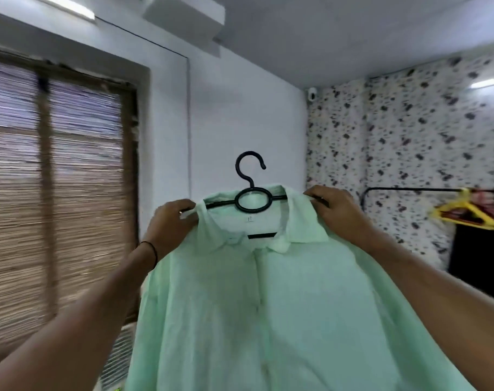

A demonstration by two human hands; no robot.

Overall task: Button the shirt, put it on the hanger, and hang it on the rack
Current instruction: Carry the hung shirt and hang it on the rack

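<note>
Left hand (pixel 173 221) and right hand (pixel 337 211), grips closed, hold the buttoned mint shirt (pixel 268 306) on black hanger (pixel 252 203).

Most of hanger (pixel 252 189) beneath shirt (pixel 296 306)

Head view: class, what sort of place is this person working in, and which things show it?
Probably a room in a home, perhaps a bedroom: a slatted window blind, a black clothes rack carrying a yellow hanger, and a speckled wall covering behind it.
</note>
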